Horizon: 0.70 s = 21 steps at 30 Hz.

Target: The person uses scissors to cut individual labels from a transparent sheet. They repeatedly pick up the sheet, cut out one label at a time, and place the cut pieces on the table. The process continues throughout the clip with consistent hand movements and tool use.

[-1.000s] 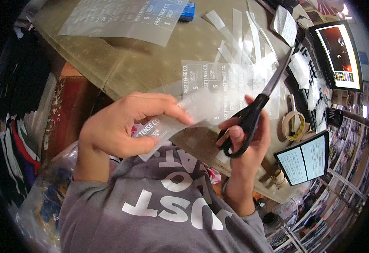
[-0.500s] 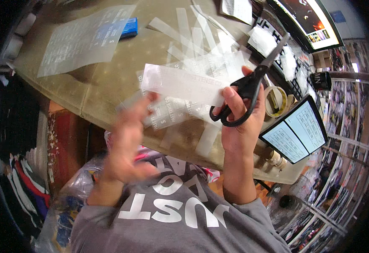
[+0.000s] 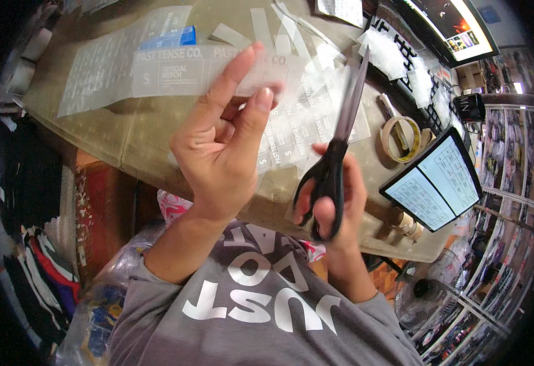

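My left hand [image 3: 221,146] is raised over the table, pinching a translucent film strip [image 3: 175,76] with pale printing between thumb and fingers. The strip stretches out on both sides of the fingertips, its right end faint against the sheets behind. In my right hand [image 3: 352,189] is a pair of black-handled scissors [image 3: 334,161], fingers through the loops. Their blades point up and away and look closed together. Below and beyond the hands lie overlapping printed translucent sheets [image 3: 334,97], with narrow offcut strips [image 3: 259,25] behind them.
Another printed sheet [image 3: 99,76] lies at the far left beside a blue flat pack [image 3: 186,35]. To the right are a tape roll [image 3: 386,141], a tablet [image 3: 440,177], a keyboard [image 3: 425,100] partly covered by white pieces, and a monitor [image 3: 450,27]. A fan [image 3: 425,290] stands beyond the table edge.
The strip has passed from my right hand to my left, which has moved up and right. My right hand has lowered towards me, and the scissors now point more upright.
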### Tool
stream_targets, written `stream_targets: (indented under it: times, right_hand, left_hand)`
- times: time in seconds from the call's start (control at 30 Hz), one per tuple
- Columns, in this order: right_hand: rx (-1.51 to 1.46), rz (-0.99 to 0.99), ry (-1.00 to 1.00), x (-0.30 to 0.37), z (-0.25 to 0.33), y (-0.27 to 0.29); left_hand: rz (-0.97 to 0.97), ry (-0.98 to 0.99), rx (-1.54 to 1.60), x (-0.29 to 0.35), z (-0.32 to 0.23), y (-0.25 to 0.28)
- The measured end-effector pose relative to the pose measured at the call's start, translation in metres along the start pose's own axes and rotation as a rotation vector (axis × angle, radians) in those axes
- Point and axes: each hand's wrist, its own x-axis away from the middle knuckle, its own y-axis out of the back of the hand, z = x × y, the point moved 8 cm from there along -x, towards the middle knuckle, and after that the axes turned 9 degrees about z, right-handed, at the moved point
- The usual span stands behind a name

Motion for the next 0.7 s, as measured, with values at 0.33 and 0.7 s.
stream_targets:
  times: [0.33,0.7]
  right_hand:
    - [0.045,0.121,0.031,0.0,-0.007,-0.024]
    - [0.145,0.086,0.077,-0.005,0.0,-0.026]
  left_hand:
    - [-0.03,0.007,-0.064,0.006,-0.004,-0.012]
    - [-0.016,0.034,-0.059,0.005,-0.009,-0.013]
